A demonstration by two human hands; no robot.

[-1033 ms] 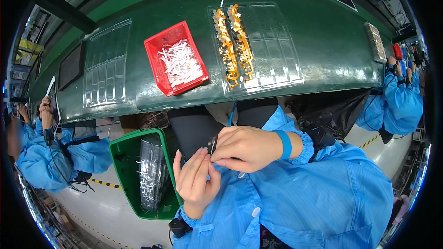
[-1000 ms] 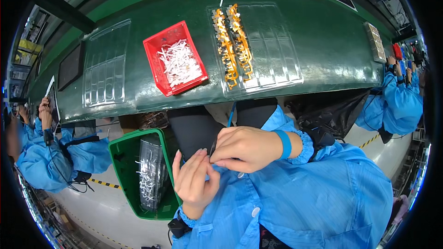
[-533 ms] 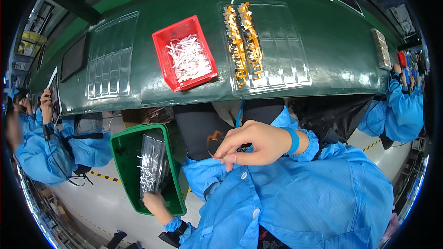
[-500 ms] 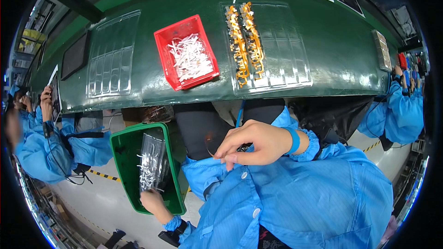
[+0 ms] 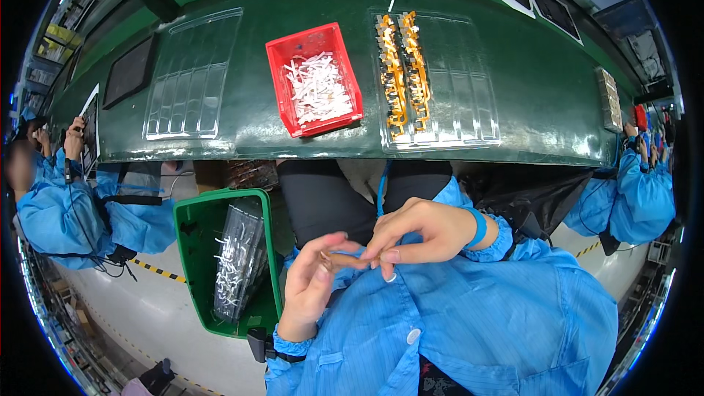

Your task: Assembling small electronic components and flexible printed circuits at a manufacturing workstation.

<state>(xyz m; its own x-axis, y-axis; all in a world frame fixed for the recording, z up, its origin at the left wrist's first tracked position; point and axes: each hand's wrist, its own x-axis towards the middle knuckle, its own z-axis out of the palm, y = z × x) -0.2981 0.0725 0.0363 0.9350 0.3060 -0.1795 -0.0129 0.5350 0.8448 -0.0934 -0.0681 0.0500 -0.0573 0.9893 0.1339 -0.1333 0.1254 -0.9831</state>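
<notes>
My right hand (image 5: pixel 425 231) is held in front of my jacket with thumb and fingers pinched together. Whatever thin, small thing sits in that pinch is too small to make out. Close by on the left, my left hand (image 5: pixel 308 286) is raised with its fingers apart, one fingertip almost at or touching the right fingertips. Below and left of it stands a green bin (image 5: pixel 275 271), where a clear plastic tray (image 5: pixel 253 224) leans with many small white strips (image 5: pixel 231 271) on it.
On the green table (image 5: pixel 257 117) stand a red box (image 5: pixel 352 92) of white strips, a clear tray (image 5: pixel 466 73) with two rows of orange flexible circuit parts (image 5: pixel 394 77), and another clear tray (image 5: pixel 187 81). Co-workers in blue (image 5: pixel 66 213) sit at both sides.
My left hand has come up out of the green bin to meet my right hand. The right hand has stayed pinched and shifted slightly right. The view has turned a little.
</notes>
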